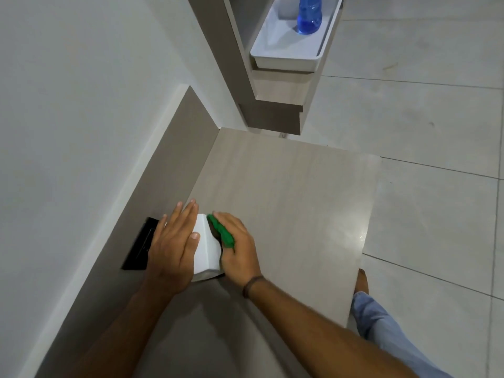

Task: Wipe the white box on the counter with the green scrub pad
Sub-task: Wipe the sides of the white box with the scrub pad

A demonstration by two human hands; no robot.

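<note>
A small white box (206, 248) stands on the pale wood counter (286, 203) near its back left edge. My left hand (174, 241) lies flat over the box's top and left side, fingers stretched out, holding it steady. My right hand (238, 248) presses a green scrub pad (221, 232) against the box's right side. The pad is folded under my fingers and only its upper edge shows. Most of the box is hidden between the two hands.
A black rectangular plate (139, 244) is set in the grey backsplash just left of my left hand. On a shelf at the top, a white tray (286, 50) holds a blue bottle (309, 15). Tiled floor (436, 132) lies to the right, beyond the counter's edge.
</note>
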